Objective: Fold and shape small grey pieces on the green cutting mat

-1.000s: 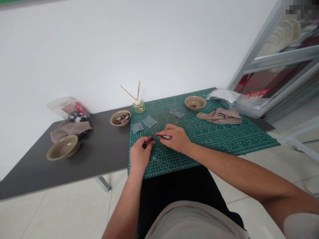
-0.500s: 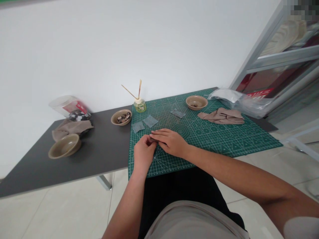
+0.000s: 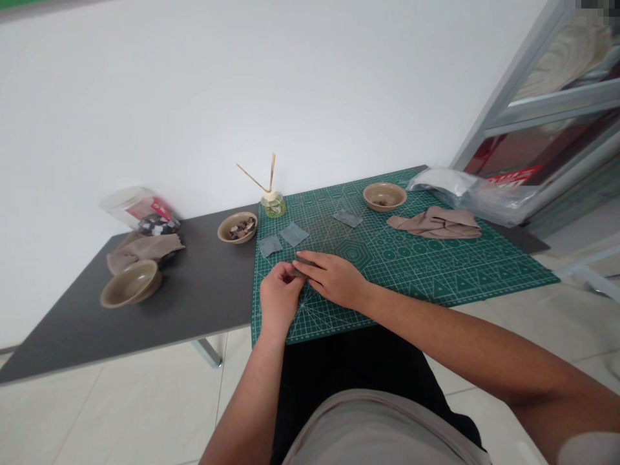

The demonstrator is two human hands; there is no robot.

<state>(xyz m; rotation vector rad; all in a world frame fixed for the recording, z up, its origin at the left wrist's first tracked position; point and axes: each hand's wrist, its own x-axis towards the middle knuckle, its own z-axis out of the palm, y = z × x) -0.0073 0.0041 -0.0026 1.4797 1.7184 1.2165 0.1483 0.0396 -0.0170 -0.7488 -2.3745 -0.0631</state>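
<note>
Both hands meet over the green cutting mat (image 3: 407,258), near its front left part. My left hand (image 3: 279,294) is closed, pinching a small dark flat piece (image 3: 301,270) between thumb and fingers. From the right, my right hand (image 3: 334,278) grips the same piece, its fingers lying across it. Fingers cover much of the piece, so its exact kind cannot be made out. Just beyond the hands lie two small greyish flat packets (image 3: 294,234), and another similar packet (image 3: 347,217) rests farther right.
A bowl of small dark and pale pieces (image 3: 237,228), a reed diffuser (image 3: 274,203) and another bowl (image 3: 385,197) stand at the back. Brown cloth (image 3: 436,223) and a plastic bag (image 3: 475,190) lie right. At left are a tilted bowl (image 3: 130,284), cloth (image 3: 145,250) and a clear tub (image 3: 133,203).
My right fingers have lifted and shifted slightly, so more of the dark piece shows between the hands. The whole view has moved a little; the bowls and packets stay put.
</note>
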